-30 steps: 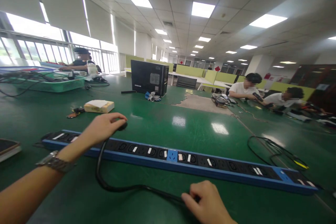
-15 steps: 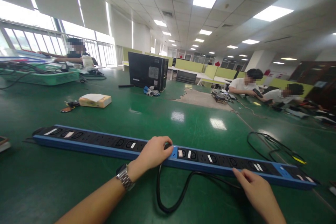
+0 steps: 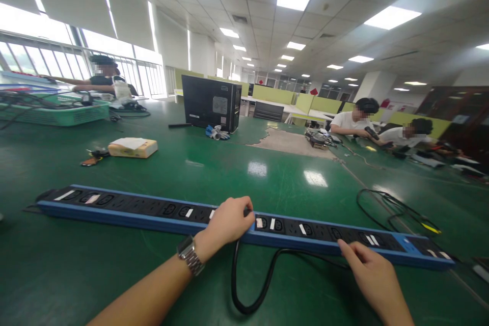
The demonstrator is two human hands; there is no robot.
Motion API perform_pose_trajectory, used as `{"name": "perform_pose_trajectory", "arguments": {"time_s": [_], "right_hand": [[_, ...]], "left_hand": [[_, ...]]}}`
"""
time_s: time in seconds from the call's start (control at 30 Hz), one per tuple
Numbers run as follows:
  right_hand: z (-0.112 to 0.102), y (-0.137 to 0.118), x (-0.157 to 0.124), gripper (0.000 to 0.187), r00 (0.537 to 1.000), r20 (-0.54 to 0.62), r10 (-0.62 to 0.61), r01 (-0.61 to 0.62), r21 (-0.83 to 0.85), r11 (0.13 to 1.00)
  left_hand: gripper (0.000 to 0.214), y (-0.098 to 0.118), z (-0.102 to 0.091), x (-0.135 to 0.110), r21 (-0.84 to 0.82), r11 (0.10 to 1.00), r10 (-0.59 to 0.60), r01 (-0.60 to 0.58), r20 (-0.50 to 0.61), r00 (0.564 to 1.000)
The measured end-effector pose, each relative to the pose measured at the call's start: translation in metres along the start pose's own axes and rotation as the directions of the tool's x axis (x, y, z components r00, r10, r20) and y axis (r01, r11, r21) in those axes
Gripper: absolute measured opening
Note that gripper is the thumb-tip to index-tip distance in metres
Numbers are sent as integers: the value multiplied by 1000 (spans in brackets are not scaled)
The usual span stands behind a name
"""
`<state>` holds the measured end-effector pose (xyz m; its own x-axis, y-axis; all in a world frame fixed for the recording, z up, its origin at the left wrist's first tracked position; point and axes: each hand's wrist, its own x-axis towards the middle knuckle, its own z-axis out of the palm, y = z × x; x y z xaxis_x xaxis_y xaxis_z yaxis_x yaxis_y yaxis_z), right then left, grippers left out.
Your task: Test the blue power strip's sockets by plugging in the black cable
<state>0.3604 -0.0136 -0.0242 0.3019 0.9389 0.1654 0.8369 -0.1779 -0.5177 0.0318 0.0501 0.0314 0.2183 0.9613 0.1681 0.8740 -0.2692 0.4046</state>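
So the black cable (image 3: 246, 309) is right in front of the person, drooping in a U toward their side of the table, then running off rightward along the near edge of a long blue power strip (image 3: 153, 222). Its left end is over the strip's middle, mostly covered by fingers, so can't tell which way that tip points. The left hand (image 3: 231, 219) has thumb and fingers clamped on it; the right hand (image 3: 372, 275) has its fingers curled in, pinching the other stretch. The strip's long axis goes left to right, right end slanting a bit nearer the person, sockets facing up. Past it on the green table (image 3: 191, 173): a yellow tissue pack (image 3: 133, 148), then gloves (image 3: 217, 133) by a black PC tower (image 3: 206, 99).
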Motion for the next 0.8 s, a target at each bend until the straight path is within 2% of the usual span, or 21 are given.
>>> {"name": "perform_pose_trajectory", "arguments": {"time_s": [0.17,0.4,0.63,0.73,0.8], "right_hand": [[-2,-5,-4,53,1000,3,16,-16,-13,1000],[-1,-10,-4,52,999,33,13,-12,-35,999],[-6,-25,-7,46,983,101,152,-141,-109,984],[-5,-36,-13,43,986,61,156,-146,-143,979],[-1,-43,-16,39,995,9,97,-94,-166,982]], "left_hand": [[20,4,0,3,82,996,-20,20,-5,1000],[13,7,-5,21,128,992,-16,8,57,998],[21,9,-3,3,190,982,-7,3,25,1000],[22,8,-2,0,206,978,11,-20,45,999],[22,10,-1,3,220,975,21,-32,50,999]]}}
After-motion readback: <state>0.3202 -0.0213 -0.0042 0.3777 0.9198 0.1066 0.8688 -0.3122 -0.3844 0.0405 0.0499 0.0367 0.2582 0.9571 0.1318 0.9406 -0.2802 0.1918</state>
